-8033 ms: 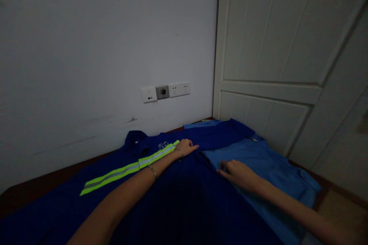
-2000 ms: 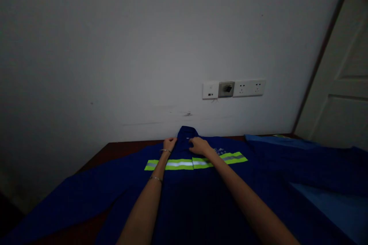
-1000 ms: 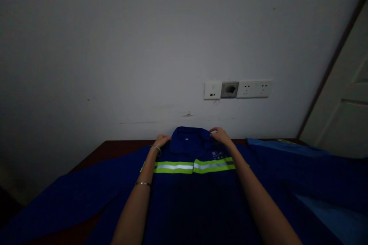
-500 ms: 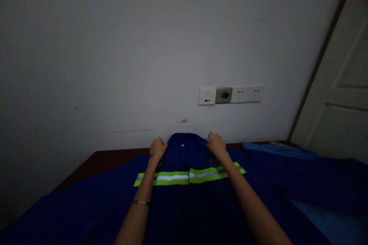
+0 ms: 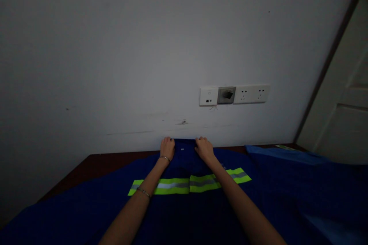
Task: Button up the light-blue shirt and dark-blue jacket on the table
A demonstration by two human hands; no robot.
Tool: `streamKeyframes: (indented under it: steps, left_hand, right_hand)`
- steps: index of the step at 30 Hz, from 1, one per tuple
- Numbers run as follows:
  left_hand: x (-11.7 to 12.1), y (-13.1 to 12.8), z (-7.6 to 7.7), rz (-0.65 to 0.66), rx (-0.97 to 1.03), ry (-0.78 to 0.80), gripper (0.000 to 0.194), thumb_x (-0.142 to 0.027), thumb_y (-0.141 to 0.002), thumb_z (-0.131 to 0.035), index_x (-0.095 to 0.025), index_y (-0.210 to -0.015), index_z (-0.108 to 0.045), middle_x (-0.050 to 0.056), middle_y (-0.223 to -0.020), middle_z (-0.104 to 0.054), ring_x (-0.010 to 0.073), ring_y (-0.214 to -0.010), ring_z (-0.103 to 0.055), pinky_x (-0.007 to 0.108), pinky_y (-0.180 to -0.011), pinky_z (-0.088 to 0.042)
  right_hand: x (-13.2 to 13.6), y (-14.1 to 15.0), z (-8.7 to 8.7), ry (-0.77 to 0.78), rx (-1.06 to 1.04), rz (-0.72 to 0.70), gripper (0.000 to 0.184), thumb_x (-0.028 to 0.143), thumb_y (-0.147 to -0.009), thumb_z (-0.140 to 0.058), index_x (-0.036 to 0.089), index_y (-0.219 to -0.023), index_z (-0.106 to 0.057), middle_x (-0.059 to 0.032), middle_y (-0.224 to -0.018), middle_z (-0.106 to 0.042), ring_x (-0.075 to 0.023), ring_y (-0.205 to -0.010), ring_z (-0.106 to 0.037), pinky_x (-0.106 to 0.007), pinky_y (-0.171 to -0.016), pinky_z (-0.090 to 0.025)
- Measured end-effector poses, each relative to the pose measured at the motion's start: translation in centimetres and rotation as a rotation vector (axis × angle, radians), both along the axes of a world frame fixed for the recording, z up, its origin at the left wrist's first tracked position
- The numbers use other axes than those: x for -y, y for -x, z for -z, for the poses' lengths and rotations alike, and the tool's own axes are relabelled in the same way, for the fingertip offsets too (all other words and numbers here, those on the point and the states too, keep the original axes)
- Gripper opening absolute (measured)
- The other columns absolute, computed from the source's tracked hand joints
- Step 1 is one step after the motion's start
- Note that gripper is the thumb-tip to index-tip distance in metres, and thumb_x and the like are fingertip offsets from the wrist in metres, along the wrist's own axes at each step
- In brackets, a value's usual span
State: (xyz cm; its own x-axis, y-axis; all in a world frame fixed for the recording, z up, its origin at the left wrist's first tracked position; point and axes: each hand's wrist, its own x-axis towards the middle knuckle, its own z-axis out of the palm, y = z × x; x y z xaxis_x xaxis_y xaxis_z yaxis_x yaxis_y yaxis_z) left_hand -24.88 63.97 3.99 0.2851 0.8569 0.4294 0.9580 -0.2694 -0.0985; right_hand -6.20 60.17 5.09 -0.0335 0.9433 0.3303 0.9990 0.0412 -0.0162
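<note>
A dark blue work jacket (image 5: 178, 214) lies spread out with its collar toward the wall and its sleeves out to the sides. Yellow-green reflective strips cross its chest. My left hand (image 5: 167, 148) is closed on the left end of the collar, and my right hand (image 5: 204, 148) grips the right end. Between them the collar's top edge is pulled straight, with a small white label below it. Two bracelets are on my left arm. The fingertips are partly hidden behind the fabric.
Under the jacket is a dark red-brown table (image 5: 89, 164), its far edge against the white wall (image 5: 129, 65). Sockets and switches (image 5: 234, 95) sit on the wall. Blue clothing (image 5: 287, 155) with lighter blue parts lies on the right, near a pale door (image 5: 345, 122).
Both hands have moved inward along the collar, closer to each other. The collar's top edge has gone from a raised curve to a lower, straight line.
</note>
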Motion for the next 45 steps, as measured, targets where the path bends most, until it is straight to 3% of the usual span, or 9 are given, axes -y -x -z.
streamKeyframes:
  steps: [5, 9, 12, 18, 22, 28, 35, 42, 45]
  left_hand:
    - [0.4, -0.2, 0.2, -0.141, 0.061, 0.014, 0.027, -0.014, -0.073, -0.058, -0.010, -0.100, -0.055, 0.015, -0.103, -0.052, 0.0249, -0.099, -0.047, 0.033, -0.082, -0.038]
    - [0.8, -0.5, -0.5, -0.254, 0.122, 0.150, 0.048, -0.029, -0.067, -0.069, -0.009, -0.106, -0.050, 0.016, -0.103, -0.054, 0.0263, -0.099, -0.051, 0.032, -0.081, -0.041]
    - [1.0, -0.4, -0.7, -0.273, 0.156, 0.261, 0.052, -0.027, -0.067, -0.068, -0.006, -0.110, -0.048, 0.018, -0.102, -0.058, 0.0269, -0.097, -0.055, 0.031, -0.079, -0.043]
    - [0.0, 1.1, -1.3, -0.147, 0.225, 0.382, 0.032, -0.007, -0.073, -0.050, -0.008, -0.104, -0.056, 0.017, -0.102, -0.062, 0.0230, -0.096, -0.059, 0.026, -0.078, -0.043]
    - [-0.7, 3.3, -3.4, -0.020, 0.253, 0.447, 0.035, -0.003, -0.066, -0.051, -0.012, -0.097, -0.065, 0.009, -0.094, -0.066, 0.0164, -0.089, -0.060, 0.020, -0.075, -0.042]
    - [0.0, 6.7, -6.5, 0.283, 0.324, 0.735, 0.044, -0.007, -0.057, -0.048, -0.014, -0.097, -0.065, -0.002, -0.067, -0.061, 0.0106, -0.064, -0.053, 0.017, -0.059, -0.039]
    - [0.6, 8.7, -6.7, 0.314, 0.504, 0.887, 0.041, -0.012, -0.055, -0.052, -0.013, -0.094, -0.064, 0.001, -0.077, -0.063, 0.0119, -0.069, -0.054, 0.019, -0.061, -0.038]
    - [0.4, 7.3, -7.2, 0.206, 0.351, 0.669, 0.026, -0.016, -0.059, -0.056, -0.011, -0.083, -0.065, 0.003, -0.072, -0.063, 0.0127, -0.065, -0.054, 0.020, -0.059, -0.038]
    - [0.6, 5.2, -7.3, 0.281, 0.259, 0.574, 0.027, -0.028, -0.063, -0.062, -0.012, -0.085, -0.065, 0.004, -0.077, -0.063, 0.0142, -0.069, -0.055, 0.021, -0.060, -0.038]
  right_hand:
    - [-0.6, -0.3, 0.4, -0.004, -0.004, 0.005, 0.026, 0.007, -0.080, -0.042, 0.014, -0.103, -0.054, -0.0119, -0.100, -0.058, -0.0213, -0.090, -0.057, -0.027, -0.067, -0.042]
    - [-0.6, -0.8, -0.2, 0.025, -0.037, -0.016, 0.029, 0.004, -0.081, -0.037, 0.014, -0.103, -0.053, -0.0112, -0.098, -0.059, -0.0195, -0.085, -0.059, -0.026, -0.066, -0.040]
    - [-0.3, -1.2, -0.9, 0.045, -0.058, -0.049, 0.029, 0.003, -0.081, -0.036, 0.014, -0.102, -0.054, -0.0117, -0.097, -0.060, -0.0200, -0.089, -0.058, -0.026, -0.070, -0.038]
    - [-0.2, -2.8, -2.3, 0.103, -0.122, -0.180, 0.029, 0.003, -0.076, -0.041, 0.012, -0.096, -0.060, -0.0130, -0.096, -0.063, -0.0193, -0.092, -0.056, -0.025, -0.075, -0.036]
    - [-0.6, -4.8, -3.0, 0.156, -0.246, -0.281, 0.033, 0.001, -0.067, -0.048, 0.012, -0.094, -0.064, -0.0106, -0.095, -0.065, -0.0167, -0.089, -0.057, -0.022, -0.076, -0.038]
    - [-0.9, -7.7, -3.4, 0.323, -0.437, -0.350, 0.030, 0.004, -0.065, -0.053, 0.008, -0.090, -0.068, -0.0092, -0.085, -0.068, -0.0147, -0.075, -0.059, -0.021, -0.067, -0.042]
    - [-0.7, -9.0, -3.7, 0.330, -0.634, -0.447, 0.023, 0.018, -0.069, -0.054, 0.010, -0.086, -0.067, -0.0044, -0.073, -0.067, -0.0138, -0.067, -0.057, -0.023, -0.065, -0.043]
    - [-0.6, -8.4, -4.6, 0.222, -0.652, -0.417, 0.024, 0.019, -0.069, -0.051, 0.010, -0.086, -0.066, -0.0024, -0.067, -0.064, -0.0129, -0.063, -0.054, -0.023, -0.063, -0.041]
    - [-0.4, -7.8, -5.1, 0.178, -0.629, -0.428, 0.023, 0.017, -0.069, -0.051, 0.010, -0.084, -0.066, -0.0032, -0.071, -0.064, -0.0134, -0.067, -0.054, -0.023, -0.066, -0.041]
